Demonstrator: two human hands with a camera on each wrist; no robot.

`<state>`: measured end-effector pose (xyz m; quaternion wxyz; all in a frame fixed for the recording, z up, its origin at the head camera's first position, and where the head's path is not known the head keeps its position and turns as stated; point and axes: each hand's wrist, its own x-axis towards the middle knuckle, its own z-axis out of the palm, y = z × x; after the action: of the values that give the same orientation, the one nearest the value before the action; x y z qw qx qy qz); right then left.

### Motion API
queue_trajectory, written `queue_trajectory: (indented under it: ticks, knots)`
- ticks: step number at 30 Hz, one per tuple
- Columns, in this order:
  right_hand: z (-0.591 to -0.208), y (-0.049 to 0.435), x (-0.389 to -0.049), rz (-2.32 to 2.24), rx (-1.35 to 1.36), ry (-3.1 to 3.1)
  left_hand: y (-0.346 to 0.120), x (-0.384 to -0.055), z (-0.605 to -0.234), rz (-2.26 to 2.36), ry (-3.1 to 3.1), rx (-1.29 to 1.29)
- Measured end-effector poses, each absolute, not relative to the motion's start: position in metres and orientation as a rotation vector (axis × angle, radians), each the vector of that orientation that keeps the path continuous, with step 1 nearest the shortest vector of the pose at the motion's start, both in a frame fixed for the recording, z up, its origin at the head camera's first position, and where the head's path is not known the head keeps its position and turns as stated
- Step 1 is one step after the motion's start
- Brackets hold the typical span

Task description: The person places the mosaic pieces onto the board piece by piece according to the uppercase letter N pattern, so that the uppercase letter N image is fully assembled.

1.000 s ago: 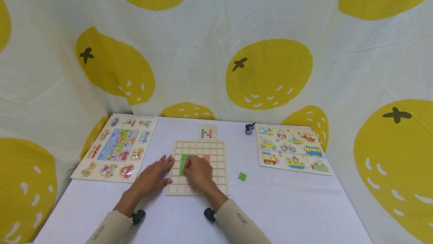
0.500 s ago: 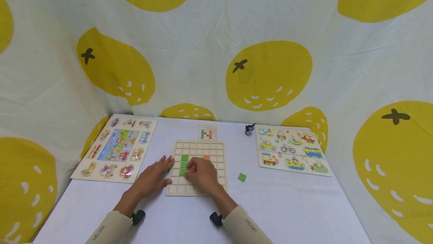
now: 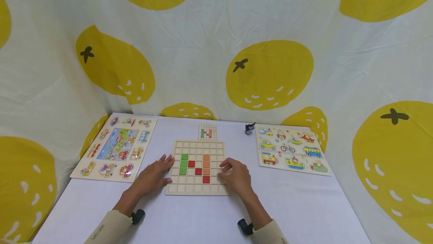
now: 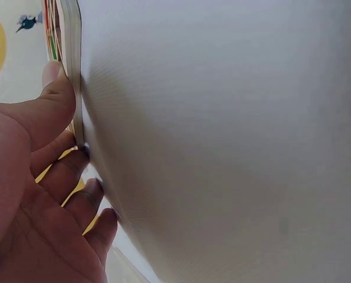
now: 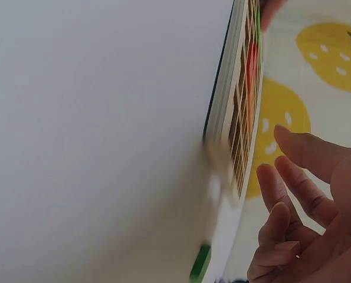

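A wooden grid board (image 3: 174, 188) lies in the middle of the table in the head view. Green tiles (image 3: 183, 164) form a column at its left, orange tiles (image 3: 206, 164) another at its right, and red tiles (image 3: 198, 171) run diagonally between them. My left hand (image 3: 153, 176) rests at the board's left edge, fingers spread and thumb touching the rim. Above the board's right edge hovers my right hand (image 3: 235, 176), fingers loosely bent, holding nothing. One loose green tile (image 5: 200, 262) lies on the table beside the board in the right wrist view; the right hand hides it in the head view.
Behind the board lies a small pattern card (image 3: 207, 132) with coloured squares. A picture puzzle (image 3: 118, 144) is at the left, a vehicle puzzle (image 3: 292, 148) at the right. A small dark figure (image 3: 250, 128) stands near the back edge. A lemon-print curtain (image 3: 209, 48) surrounds the table.
My right hand has moved from the middle of the board to its right edge, uncovering the red and orange tiles and covering the loose green one. The left hand has stayed put.
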<state>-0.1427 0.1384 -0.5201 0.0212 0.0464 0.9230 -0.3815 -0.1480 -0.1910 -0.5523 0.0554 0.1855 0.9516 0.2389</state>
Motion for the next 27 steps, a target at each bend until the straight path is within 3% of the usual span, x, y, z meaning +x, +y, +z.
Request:
queue_trajectory:
  ticks: [12,27]
  knots:
    - [-0.521,0.207,-0.141,-0.895,0.239,2.902,-0.193,-0.148,-0.555,0.741,2.880,0.579]
    - [-0.526,0.200,-0.143,-0.896,0.258,2.892,-0.194,-0.148,-0.555,0.748,2.873,0.569]
